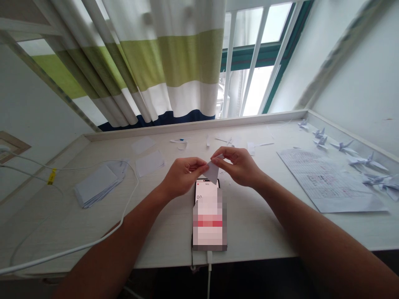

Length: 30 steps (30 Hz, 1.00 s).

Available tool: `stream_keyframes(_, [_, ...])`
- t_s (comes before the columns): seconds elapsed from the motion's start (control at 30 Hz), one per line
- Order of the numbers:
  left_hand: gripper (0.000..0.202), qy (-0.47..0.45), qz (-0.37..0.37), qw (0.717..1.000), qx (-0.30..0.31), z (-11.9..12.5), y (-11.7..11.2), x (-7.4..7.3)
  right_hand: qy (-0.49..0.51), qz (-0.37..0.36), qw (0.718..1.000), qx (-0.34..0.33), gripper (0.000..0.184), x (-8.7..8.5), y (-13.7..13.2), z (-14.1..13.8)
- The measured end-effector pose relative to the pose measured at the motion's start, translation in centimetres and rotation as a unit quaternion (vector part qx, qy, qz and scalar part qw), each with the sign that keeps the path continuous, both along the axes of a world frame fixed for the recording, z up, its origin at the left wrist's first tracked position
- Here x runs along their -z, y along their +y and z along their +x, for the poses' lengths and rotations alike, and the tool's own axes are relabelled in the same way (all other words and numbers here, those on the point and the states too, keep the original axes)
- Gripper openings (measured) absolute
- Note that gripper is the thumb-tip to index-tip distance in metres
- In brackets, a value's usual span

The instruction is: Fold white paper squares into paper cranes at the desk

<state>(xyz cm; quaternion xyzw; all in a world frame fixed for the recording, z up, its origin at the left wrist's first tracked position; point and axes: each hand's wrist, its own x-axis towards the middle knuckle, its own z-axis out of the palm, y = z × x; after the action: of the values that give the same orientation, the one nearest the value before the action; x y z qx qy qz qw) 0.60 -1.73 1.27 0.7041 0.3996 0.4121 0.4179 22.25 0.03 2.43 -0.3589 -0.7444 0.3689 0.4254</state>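
Observation:
A small folded piece of white paper (pixel 213 172) is held up between my two hands, its point hanging down above the top of the phone. My left hand (pixel 186 175) pinches the paper's left corner between thumb and fingers. On the other side, my right hand (pixel 238 165) pinches its upper right edge. Beneath them the phone (pixel 208 207) lies face up on the white desk, its screen lit and partly blurred out, with a white cable (pixel 209 265) plugged into its lower end.
A stack of white paper sheets (pixel 99 182) lies at left, near a loose white cable (pixel 123 216). Paper scraps (pixel 183 143) are scattered along the back. At right is a written sheet (pixel 324 182), with several folded paper cranes (pixel 343 145) along the desk's raised edge.

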Motion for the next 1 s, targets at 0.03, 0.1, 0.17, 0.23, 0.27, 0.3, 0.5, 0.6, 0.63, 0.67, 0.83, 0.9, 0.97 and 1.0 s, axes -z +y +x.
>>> stream_keyframes(0.03, [0.02, -0.012, -0.007, 1.0, -0.002, 0.06, 0.06, 0.12, 0.006, -0.008, 1.0, -0.004, 0.019, 0.03, 0.03, -0.02])
stream_keyframes(0.1, [0.024, -0.039, -0.026, 0.999, -0.008, 0.16, 0.21, 0.46, 0.018, -0.025, 0.999, -0.021, 0.02, 0.2, 0.13, -0.07])
stream_keyframes(0.17, [0.029, -0.062, -0.047, 0.997, -0.006, 0.24, 0.3, 0.75, 0.027, -0.037, 0.998, -0.036, 0.021, 0.44, 0.21, -0.1])
stream_keyframes(0.23, [0.035, -0.074, -0.068, 0.995, 0.001, 0.27, 0.27, 0.88, 0.03, -0.041, 0.998, -0.042, 0.021, 0.63, 0.22, -0.12])
stream_keyframes(0.27, [0.037, -0.073, -0.077, 0.994, 0.004, 0.25, 0.22, 0.88, 0.029, -0.04, 0.998, -0.039, 0.02, 0.68, 0.18, -0.14])
stream_keyframes(0.3, [0.039, -0.066, -0.086, 0.994, 0.005, 0.22, 0.16, 0.85, 0.027, -0.038, 0.998, -0.036, 0.019, 0.68, 0.12, -0.16])
stream_keyframes(0.5, [0.035, -0.004, -0.095, 0.995, 0.039, -0.04, -0.12, 0.56, 0.034, -0.041, 0.997, -0.055, 0.016, 0.3, -0.11, -0.23])
stream_keyframes(0.6, [0.033, -0.025, -0.101, 0.994, 0.038, 0.03, -0.23, 0.43, 0.064, -0.052, 0.996, -0.041, 0.02, 0.29, 0.05, -0.2])
stream_keyframes(0.63, [0.033, -0.032, -0.105, 0.993, 0.036, 0.07, -0.25, 0.4, 0.077, -0.053, 0.995, -0.034, 0.021, 0.31, 0.1, -0.2])
stream_keyframes(0.67, [0.033, -0.036, -0.107, 0.993, 0.037, 0.12, -0.24, 0.38, 0.088, -0.052, 0.994, -0.031, 0.022, 0.33, 0.13, -0.19])
stream_keyframes(0.83, [0.03, -0.006, -0.063, 0.998, 0.03, 0.24, 0.07, 0.41, 0.09, -0.039, 0.995, -0.035, 0.02, 0.14, -0.02, -0.29])
stream_keyframes(0.9, [0.029, -0.001, -0.035, 0.999, 0.012, 0.23, 0.16, 0.5, 0.08, -0.035, 0.996, -0.036, 0.021, 0.04, -0.09, -0.34])
stream_keyframes(0.97, [0.029, -0.007, -0.024, 1.0, 0.002, 0.2, 0.16, 0.66, 0.075, -0.041, 0.996, -0.035, 0.024, 0.06, -0.06, -0.4])
stream_keyframes(1.0, [0.029, -0.012, -0.028, 1.0, 0.003, 0.2, 0.14, 0.76, 0.075, -0.046, 0.996, -0.033, 0.025, 0.13, 0.0, -0.42])
